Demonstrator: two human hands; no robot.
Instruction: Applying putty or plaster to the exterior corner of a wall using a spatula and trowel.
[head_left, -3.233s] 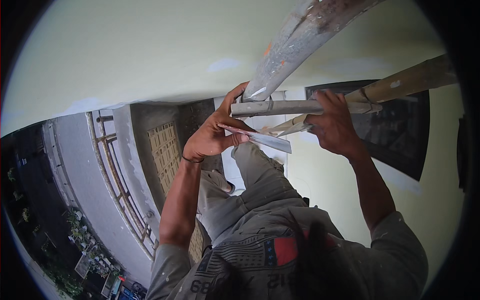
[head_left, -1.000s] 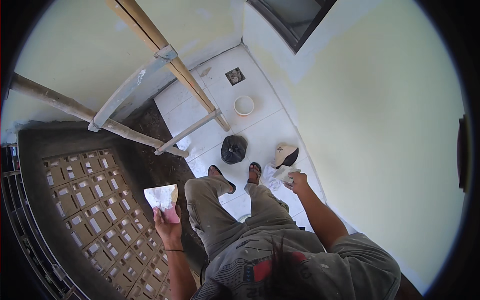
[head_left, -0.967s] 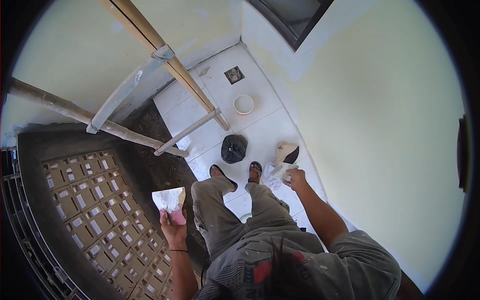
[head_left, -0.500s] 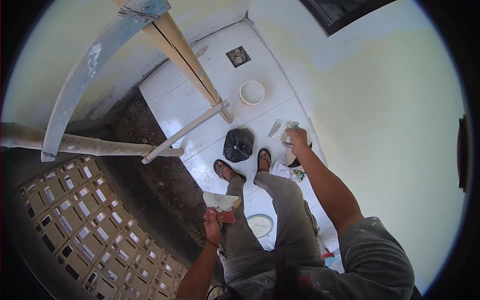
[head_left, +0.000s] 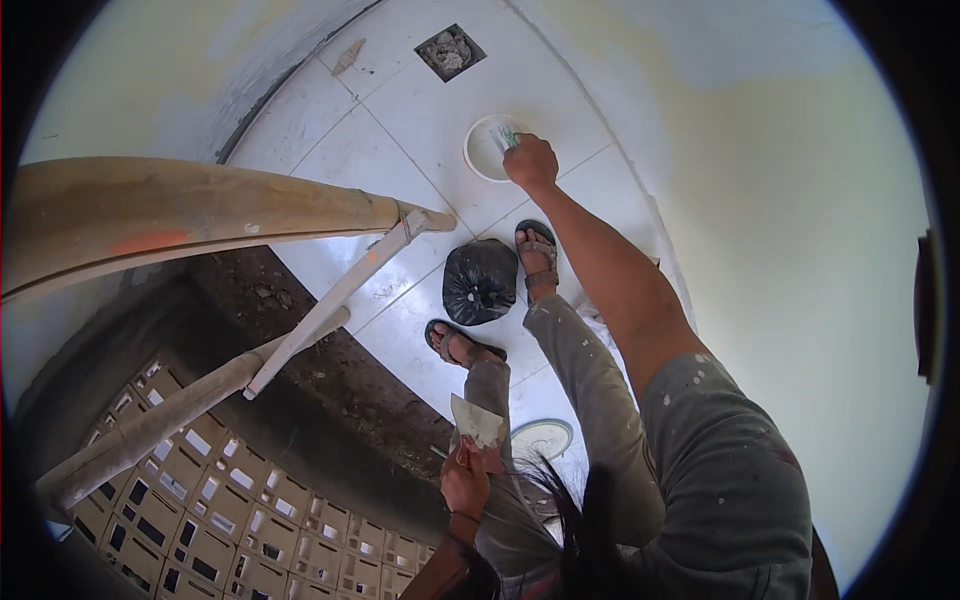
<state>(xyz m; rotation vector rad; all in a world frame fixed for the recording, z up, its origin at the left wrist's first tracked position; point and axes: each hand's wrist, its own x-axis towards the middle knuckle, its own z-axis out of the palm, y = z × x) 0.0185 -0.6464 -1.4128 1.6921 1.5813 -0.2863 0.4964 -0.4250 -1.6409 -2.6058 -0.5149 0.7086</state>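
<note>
My right hand [head_left: 532, 162] is stretched far forward, closed round the handle of a putty knife [head_left: 505, 137]. Its blade reaches over the mouth of a round white tub [head_left: 470, 160] on the floor, partly hiding what is inside. Down near my left knee, my left hand [head_left: 465, 482] grips a second putty knife [head_left: 477, 420], a wide one with a red handle. Pale putty coats its blade, which points away from me.
A tied black plastic bag [head_left: 480, 282] sits between my sandalled feet. Bamboo poles [head_left: 220, 205] and a wooden crosspiece [head_left: 340, 300] stand at left, beside a dirt strip [head_left: 330, 375] and vent blocks [head_left: 250, 500]. A square floor hole [head_left: 450, 52] lies ahead; a round white lid [head_left: 541, 440] is by my legs.
My right hand has moved forward and left, from beside the wall to the tub. My left hand has shifted slightly right and down with its knife. My right foot has stepped forward.
</note>
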